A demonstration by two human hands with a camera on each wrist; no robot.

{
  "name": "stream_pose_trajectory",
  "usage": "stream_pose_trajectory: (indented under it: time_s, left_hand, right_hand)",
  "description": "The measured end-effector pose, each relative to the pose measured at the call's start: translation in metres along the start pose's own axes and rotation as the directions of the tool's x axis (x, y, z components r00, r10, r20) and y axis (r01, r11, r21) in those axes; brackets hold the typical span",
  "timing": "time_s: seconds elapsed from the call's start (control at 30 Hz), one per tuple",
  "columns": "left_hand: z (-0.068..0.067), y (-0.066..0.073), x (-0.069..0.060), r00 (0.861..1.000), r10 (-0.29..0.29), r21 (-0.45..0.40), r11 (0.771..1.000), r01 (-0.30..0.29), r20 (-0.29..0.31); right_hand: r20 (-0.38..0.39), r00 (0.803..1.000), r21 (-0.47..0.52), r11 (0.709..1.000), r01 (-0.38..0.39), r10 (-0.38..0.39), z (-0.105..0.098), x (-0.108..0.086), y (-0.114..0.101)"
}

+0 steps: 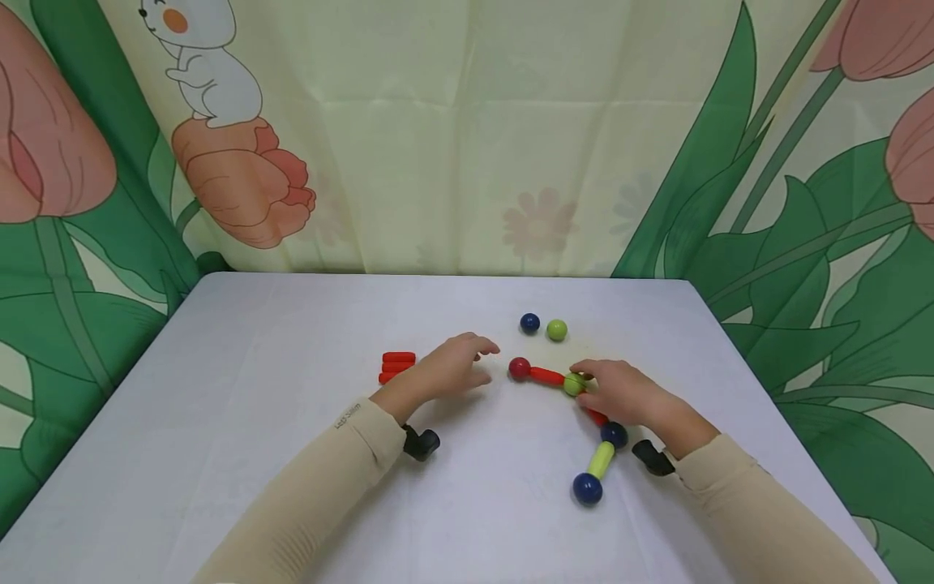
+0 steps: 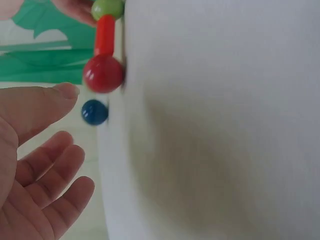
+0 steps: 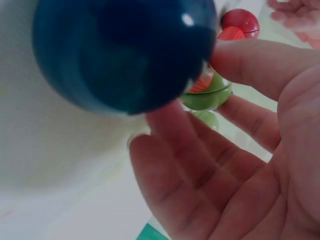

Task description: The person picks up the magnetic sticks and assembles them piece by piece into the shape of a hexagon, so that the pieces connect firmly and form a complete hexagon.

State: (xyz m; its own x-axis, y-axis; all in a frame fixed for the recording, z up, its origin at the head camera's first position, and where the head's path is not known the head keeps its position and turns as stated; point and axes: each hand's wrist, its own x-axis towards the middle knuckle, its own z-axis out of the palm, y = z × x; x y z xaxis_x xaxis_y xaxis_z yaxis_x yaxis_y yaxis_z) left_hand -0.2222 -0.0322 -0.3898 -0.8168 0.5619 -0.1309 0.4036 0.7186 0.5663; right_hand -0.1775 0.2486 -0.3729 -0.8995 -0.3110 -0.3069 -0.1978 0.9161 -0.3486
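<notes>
A bent chain lies on the white table: red ball (image 1: 520,368), red stick (image 1: 547,375), green ball (image 1: 574,384), a second red stick (image 1: 595,416), blue ball (image 1: 614,435), yellow-green stick (image 1: 601,461) and end blue ball (image 1: 587,489). My right hand (image 1: 620,393) has thumb and fingers around the green ball. In the right wrist view, a large blue ball (image 3: 122,52) partly covers the green ball (image 3: 207,95) and the fingertips. My left hand (image 1: 456,365) hovers left of the red ball, holding nothing; its fingers are apart in the left wrist view, near the red ball (image 2: 103,73).
Behind the chain sit a loose blue ball (image 1: 529,324) and a smaller-looking green ball (image 1: 557,329). Several red sticks (image 1: 398,357) lie together beside my left wrist, partly hidden by it. A patterned cloth (image 1: 452,162) hangs beyond the table's back edge.
</notes>
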Motion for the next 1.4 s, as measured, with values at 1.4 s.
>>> stream_pose_trajectory:
  time_s: [1.4]
  left_hand:
    - [-0.028, -0.079, -0.089, 0.978, -0.193, 0.064, 0.978, 0.199, -0.084]
  right_hand:
    - [-0.052, 0.998, -0.038, 0.999, 0.031, -0.033, 0.001, 0.008, -0.009]
